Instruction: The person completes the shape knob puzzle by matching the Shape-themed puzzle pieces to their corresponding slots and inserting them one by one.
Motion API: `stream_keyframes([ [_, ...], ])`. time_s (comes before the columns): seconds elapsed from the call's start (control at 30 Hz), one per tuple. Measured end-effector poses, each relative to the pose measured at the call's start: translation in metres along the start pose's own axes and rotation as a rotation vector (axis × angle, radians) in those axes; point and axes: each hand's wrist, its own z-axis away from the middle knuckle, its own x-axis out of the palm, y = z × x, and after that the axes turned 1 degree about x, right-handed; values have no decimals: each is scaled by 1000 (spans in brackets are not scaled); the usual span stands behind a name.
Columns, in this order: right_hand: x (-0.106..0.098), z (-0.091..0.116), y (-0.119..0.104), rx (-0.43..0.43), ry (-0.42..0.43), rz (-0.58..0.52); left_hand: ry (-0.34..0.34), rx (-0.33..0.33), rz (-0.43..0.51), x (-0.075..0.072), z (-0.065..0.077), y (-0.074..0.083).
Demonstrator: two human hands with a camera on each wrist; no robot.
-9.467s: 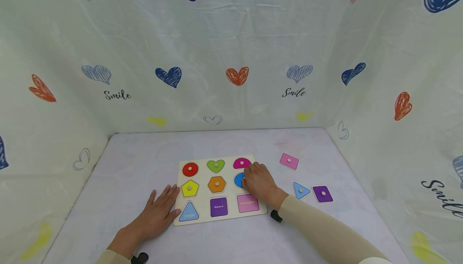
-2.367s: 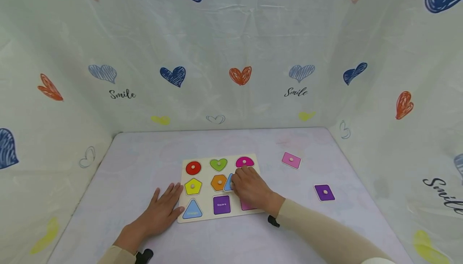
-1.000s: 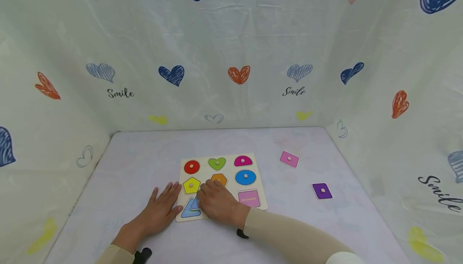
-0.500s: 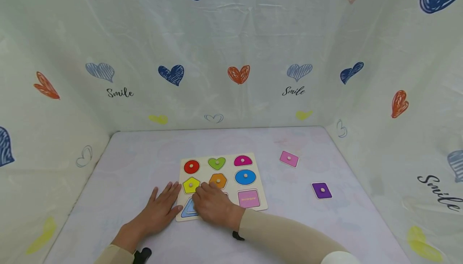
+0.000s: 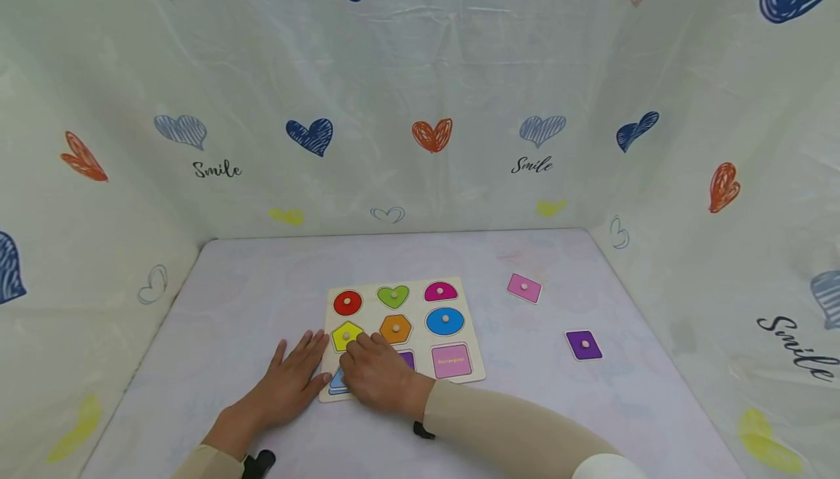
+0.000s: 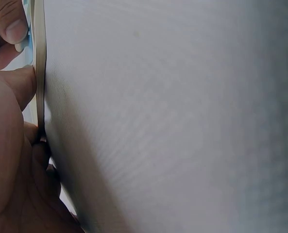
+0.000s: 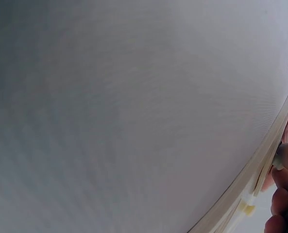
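A pale wooden shape puzzle board (image 5: pixel 417 300) lies on the table. My left hand (image 5: pixel 285 384) lies flat with its fingers spread, fingertips and thumb touching the board's left edge. Over the front left corner, my right hand (image 5: pixel 383 373) pinches a blue triangle puzzle piece (image 5: pixel 338 381) by its knob; the left wrist view catches the right thumb (image 6: pixel 12 24) on that knob. Under the piece is the printed triangle spot, mostly covered; whether the piece sits flush I cannot tell. The right hand also partly hides the purple square spot (image 5: pixel 408 359).
Loose on the table to the right are a pink rectangle piece (image 5: pixel 525 289) and a purple square piece (image 5: pixel 584 345). The board's pink rectangle spot (image 5: pixel 451 361) is bare. Knobbed pieces fill the two back rows, among them a blue oval (image 5: pixel 445 321). A heart-printed curtain surrounds the table.
My right hand left the blue oval on the board, picked up the blue triangle from the right, and carried it left to the front left corner. The left hand stays by the edge.
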Motion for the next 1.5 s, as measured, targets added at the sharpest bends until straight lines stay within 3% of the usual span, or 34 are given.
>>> stream_keyframes([
  [0.57, -3, -3, 0, -1, -62, 3, -6, 6, 3, -1, 1, 1],
  [1.5, -2, -3, 0, -16, -42, 7, -1, 20, -13, 1, 0, 0],
])
